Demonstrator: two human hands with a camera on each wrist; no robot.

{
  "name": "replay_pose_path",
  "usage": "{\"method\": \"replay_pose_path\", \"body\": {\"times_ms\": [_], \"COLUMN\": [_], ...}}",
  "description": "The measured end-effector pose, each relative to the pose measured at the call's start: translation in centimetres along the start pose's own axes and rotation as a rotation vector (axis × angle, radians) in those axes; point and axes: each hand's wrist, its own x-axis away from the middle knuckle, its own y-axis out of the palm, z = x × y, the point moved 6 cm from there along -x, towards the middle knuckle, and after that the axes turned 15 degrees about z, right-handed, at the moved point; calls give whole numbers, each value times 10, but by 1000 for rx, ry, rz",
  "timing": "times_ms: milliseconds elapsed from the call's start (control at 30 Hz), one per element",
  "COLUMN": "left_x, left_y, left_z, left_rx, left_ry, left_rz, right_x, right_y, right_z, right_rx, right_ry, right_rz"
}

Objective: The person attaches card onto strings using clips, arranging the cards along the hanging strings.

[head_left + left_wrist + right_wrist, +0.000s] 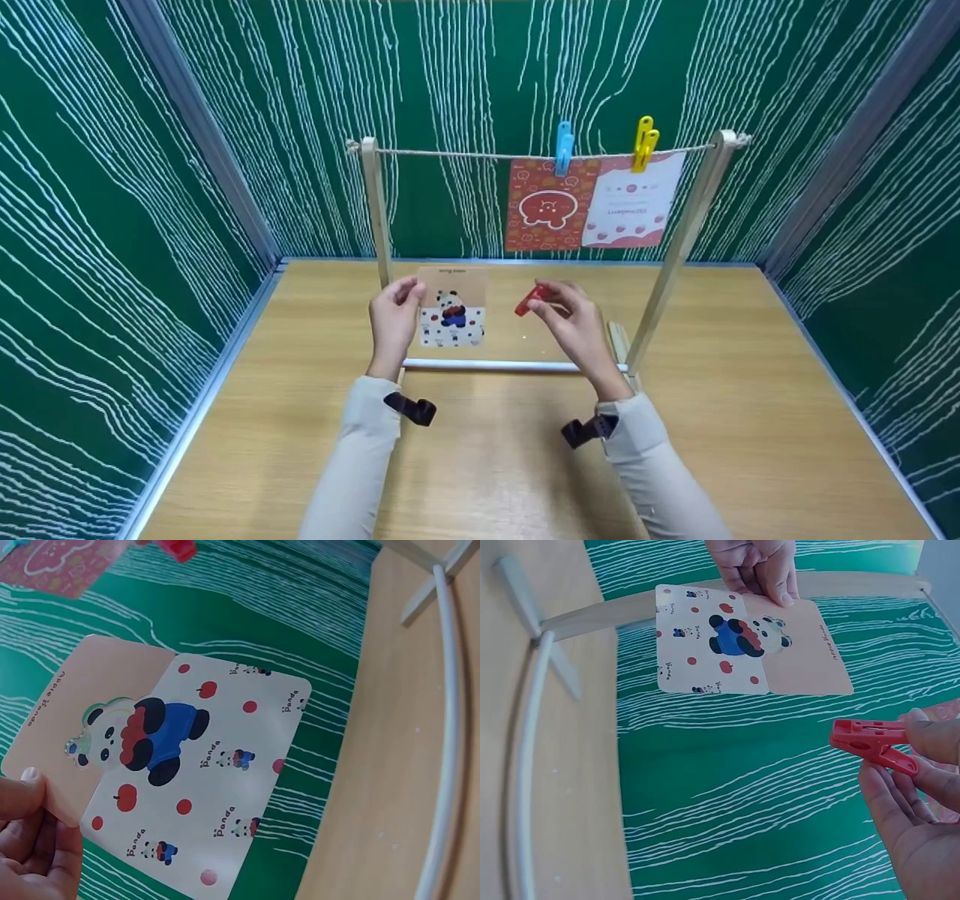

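My left hand (393, 319) pinches a panda card (453, 307) by its left edge, holding it up in front of the wooden rack. The card is peach on its upper part and white with apples and small pandas below, as the left wrist view (202, 765) shows up close. In my right hand (574, 330) a red clothespin (874, 742) is held between thumb and fingers, its jaws pointing toward the card. A gap separates clothespin and card.
A rope (457, 154) spans two wooden posts (679, 255). From it hang a red bear card (551, 232) under a blue clothespin (564, 150) and a pink-white card (630, 202) under a yellow clothespin (644, 146). A white bar (495, 365) joins the posts low down.
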Motion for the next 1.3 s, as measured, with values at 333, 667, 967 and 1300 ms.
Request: {"method": "replay_pose_path", "body": {"times_ms": [333,667,967,1300], "left_x": [-8,-14,-18,-24], "left_y": [3,5,7,9], "left_z": [36,63,86,107], "left_rx": [36,81,119,137], "left_ry": [27,91,162,149], "left_rz": [10,28,46,52], "right_x": [-17,-31,-41,-52], "right_y": [1,3,8,14], "right_z": [-36,-70,-96,-123], "right_rx": [-24,-39,-57,-37], "right_ry": [-102,-217,-283,-332], "right_rz": [-8,17,28,68]}}
